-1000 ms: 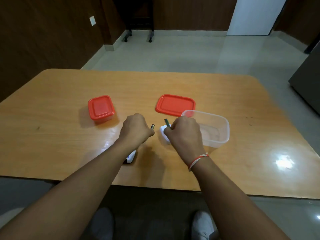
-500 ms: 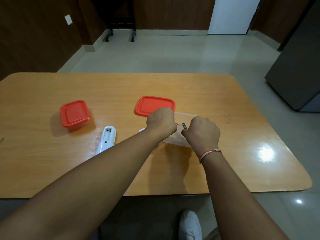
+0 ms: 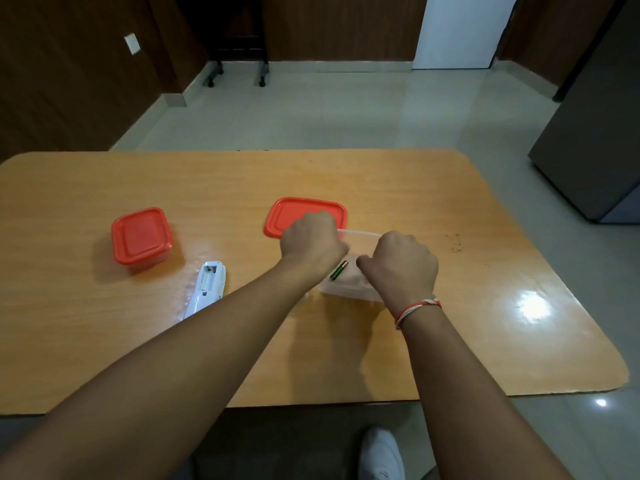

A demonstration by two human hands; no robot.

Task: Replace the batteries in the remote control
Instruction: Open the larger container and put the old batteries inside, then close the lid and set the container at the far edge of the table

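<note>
A green battery (image 3: 338, 270) is seen between the fisted left hand (image 3: 313, 242) and right hand (image 3: 403, 263); whether either holds it cannot be told

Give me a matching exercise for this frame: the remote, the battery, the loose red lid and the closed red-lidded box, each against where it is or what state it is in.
Things:
1. remote
2. battery
3. loose red lid
4. closed box

Places or states:
A. between the two hands, at the clear container
B. flat on the table behind the left hand
C. farthest left, lid on
D. face down, battery bay open, left of the left forearm

Pairs: 1-D, 2-A, 3-B, 4-C
</note>
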